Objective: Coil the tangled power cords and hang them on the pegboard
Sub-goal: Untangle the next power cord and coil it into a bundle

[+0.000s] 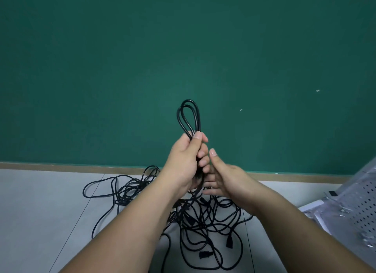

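One looped cord [197, 120] clenched in left grip [183, 160] | right grip [225, 179] released, fingers straight | tangled cords [189, 217] on floor [40, 211] below

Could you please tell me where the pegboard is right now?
In the head view, the white pegboard sits low at the far right edge, below the green wall and right of the tangled cords on the floor.

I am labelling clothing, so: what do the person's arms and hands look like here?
The left forearm and the right forearm are bare to the picture's edge; no sleeve shows. The left grip and the right grip are bare hands: no gloves, no rings seen, no watch or band at either wrist. The visible nails are short and unpainted.
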`<state>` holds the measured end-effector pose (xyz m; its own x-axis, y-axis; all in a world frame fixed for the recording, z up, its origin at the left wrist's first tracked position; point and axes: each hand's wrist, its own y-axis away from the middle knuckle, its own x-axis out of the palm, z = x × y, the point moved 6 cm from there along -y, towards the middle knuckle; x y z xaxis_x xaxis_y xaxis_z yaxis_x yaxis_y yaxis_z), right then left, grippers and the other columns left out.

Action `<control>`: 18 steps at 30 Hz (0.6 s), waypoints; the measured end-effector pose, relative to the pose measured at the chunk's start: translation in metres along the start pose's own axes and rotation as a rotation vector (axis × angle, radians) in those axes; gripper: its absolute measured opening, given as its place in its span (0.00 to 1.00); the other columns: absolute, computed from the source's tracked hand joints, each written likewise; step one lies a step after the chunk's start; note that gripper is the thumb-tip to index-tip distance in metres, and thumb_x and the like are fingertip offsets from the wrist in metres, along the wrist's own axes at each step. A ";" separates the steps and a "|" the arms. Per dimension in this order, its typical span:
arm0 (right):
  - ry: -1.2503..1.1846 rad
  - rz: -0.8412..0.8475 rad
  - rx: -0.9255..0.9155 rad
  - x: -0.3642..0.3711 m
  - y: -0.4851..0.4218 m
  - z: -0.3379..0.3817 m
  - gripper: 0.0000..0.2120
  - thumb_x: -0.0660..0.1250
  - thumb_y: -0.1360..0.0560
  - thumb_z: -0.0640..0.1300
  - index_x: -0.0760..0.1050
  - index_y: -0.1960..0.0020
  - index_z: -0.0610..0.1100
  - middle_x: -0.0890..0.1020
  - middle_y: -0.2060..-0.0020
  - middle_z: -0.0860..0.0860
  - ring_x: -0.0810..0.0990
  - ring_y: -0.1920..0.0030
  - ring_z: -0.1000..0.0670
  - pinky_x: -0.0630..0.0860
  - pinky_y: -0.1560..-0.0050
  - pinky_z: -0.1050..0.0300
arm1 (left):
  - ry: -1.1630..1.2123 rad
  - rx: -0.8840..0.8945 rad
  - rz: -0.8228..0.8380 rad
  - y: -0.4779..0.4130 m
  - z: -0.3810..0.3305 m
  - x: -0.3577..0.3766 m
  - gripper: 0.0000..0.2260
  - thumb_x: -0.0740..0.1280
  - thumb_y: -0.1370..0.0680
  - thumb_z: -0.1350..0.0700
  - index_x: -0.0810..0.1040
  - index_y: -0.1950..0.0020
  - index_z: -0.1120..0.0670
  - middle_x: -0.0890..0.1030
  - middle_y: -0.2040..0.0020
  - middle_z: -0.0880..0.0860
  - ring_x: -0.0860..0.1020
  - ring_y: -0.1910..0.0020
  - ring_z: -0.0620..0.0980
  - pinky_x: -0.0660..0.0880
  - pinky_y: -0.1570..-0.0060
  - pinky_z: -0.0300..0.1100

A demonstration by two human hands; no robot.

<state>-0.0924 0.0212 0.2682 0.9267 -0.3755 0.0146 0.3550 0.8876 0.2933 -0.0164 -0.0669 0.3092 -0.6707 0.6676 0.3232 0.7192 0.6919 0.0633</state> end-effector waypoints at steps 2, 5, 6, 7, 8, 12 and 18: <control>0.091 0.094 -0.009 0.006 0.000 -0.002 0.32 0.53 0.17 0.69 0.83 0.38 0.46 0.88 0.45 0.44 0.85 0.38 0.45 0.79 0.31 0.48 | 0.011 0.083 -0.064 -0.004 -0.007 -0.011 0.10 0.58 0.11 0.51 0.73 0.46 0.56 0.66 0.67 0.50 0.66 0.72 0.48 0.65 0.70 0.42; 0.452 0.217 -0.053 0.006 0.001 -0.008 0.21 0.58 0.15 0.64 0.83 0.43 0.52 0.87 0.49 0.52 0.83 0.47 0.53 0.76 0.38 0.55 | 0.069 0.185 -0.172 -0.010 -0.015 -0.027 0.10 0.58 0.11 0.53 0.73 0.47 0.57 0.66 0.67 0.49 0.65 0.71 0.47 0.67 0.72 0.41; 0.585 0.238 -0.049 0.004 -0.002 -0.016 0.15 0.62 0.15 0.62 0.82 0.45 0.53 0.86 0.50 0.51 0.81 0.51 0.53 0.76 0.43 0.53 | 0.084 0.200 -0.204 -0.011 -0.017 -0.032 0.10 0.57 0.11 0.54 0.73 0.47 0.56 0.66 0.68 0.49 0.64 0.71 0.47 0.67 0.72 0.41; 0.708 0.253 -0.029 0.001 -0.006 -0.027 0.11 0.65 0.16 0.59 0.81 0.47 0.55 0.85 0.49 0.50 0.79 0.53 0.54 0.76 0.46 0.52 | 0.091 0.208 -0.239 -0.012 -0.017 -0.037 0.10 0.57 0.10 0.54 0.73 0.48 0.56 0.66 0.68 0.49 0.64 0.72 0.47 0.67 0.72 0.41; 0.803 0.264 0.004 -0.001 -0.010 -0.039 0.08 0.66 0.16 0.57 0.81 0.48 0.55 0.86 0.49 0.51 0.79 0.54 0.55 0.77 0.46 0.51 | 0.096 0.211 -0.268 -0.013 -0.016 -0.041 0.10 0.57 0.10 0.55 0.73 0.49 0.55 0.66 0.68 0.49 0.64 0.72 0.47 0.67 0.72 0.40; 0.877 0.221 0.044 -0.004 -0.018 -0.054 0.13 0.60 0.13 0.48 0.80 0.53 0.54 0.87 0.54 0.58 0.83 0.54 0.54 0.80 0.47 0.52 | -0.029 0.210 -0.409 -0.017 -0.014 -0.061 0.10 0.57 0.11 0.55 0.73 0.49 0.55 0.67 0.68 0.49 0.64 0.71 0.47 0.68 0.71 0.41; 0.622 -0.062 -0.325 -0.033 0.005 0.046 0.10 0.63 0.14 0.50 0.83 0.49 0.55 0.79 0.69 0.53 0.76 0.68 0.50 0.75 0.62 0.51 | -0.744 0.234 -0.462 -0.025 -0.023 -0.092 0.11 0.59 0.12 0.48 0.76 0.51 0.48 0.74 0.64 0.50 0.73 0.67 0.50 0.82 0.63 0.52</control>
<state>-0.1268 0.0262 0.3131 0.7678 -0.2917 -0.5705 0.3381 0.9408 -0.0260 0.0320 -0.1518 0.2998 -0.8861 0.2583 -0.3850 0.3482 0.9190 -0.1849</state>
